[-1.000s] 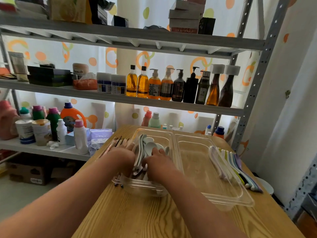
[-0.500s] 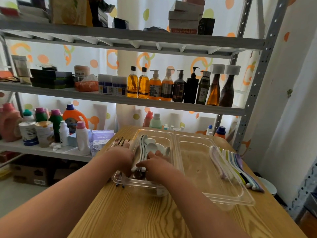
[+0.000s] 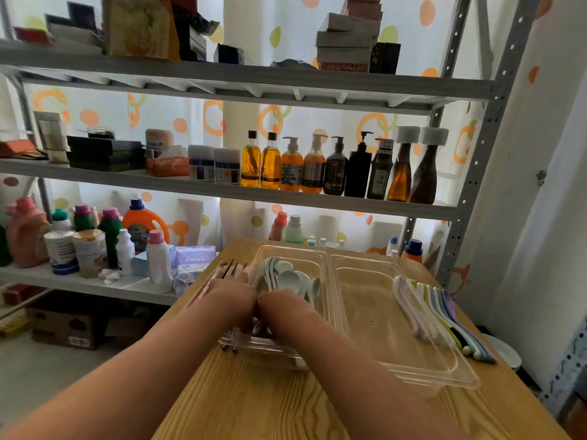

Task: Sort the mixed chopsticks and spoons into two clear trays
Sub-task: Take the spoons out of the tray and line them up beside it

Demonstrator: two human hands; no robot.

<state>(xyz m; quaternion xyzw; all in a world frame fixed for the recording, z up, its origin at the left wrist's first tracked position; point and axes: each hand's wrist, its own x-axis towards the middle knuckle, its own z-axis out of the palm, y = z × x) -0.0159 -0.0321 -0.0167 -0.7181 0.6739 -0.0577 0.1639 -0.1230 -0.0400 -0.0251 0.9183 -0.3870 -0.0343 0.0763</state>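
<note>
Grey steel shelving (image 3: pixel 241 74) loaded with bottles stood well beyond both hands. Nearer, the pale grained wooden table (image 3: pixel 254 401) carried two clear plastic trays, side by side and touching. The hands were sunk into the near end of the left-hand clear tray (image 3: pixel 298 249). The right-hand clear tray (image 3: pixel 413 373) lay just to the right of the grip, its floor apparently bare.

Beyond that tray's far wall, well to the right of the hands, a fan of pastel long-handled utensils (image 3: pixel 435 309) lay waiting; I could not tell for sure whether they were spoons. A bunch of white and pale grey spoons (image 3: pixel 287 277) fanned out just ahead of the knuckles, inside the left tray. A sheaf of rose-coloured slim chopsticks (image 3: pixel 222 271) lay immediately left of the grip, outside the tray wall.

The left hand (image 3: pixel 233 300) and right hand (image 3: pixel 286 308) met knuckle to knuckle, fingers turned down among the handles. Whether they pinched anything was hidden, so I cannot say.

The step in hand looked like gathering or squaring up the spoons. Next would likely come lifting the hands clear and moving the chopsticks into the bare tray.
</note>
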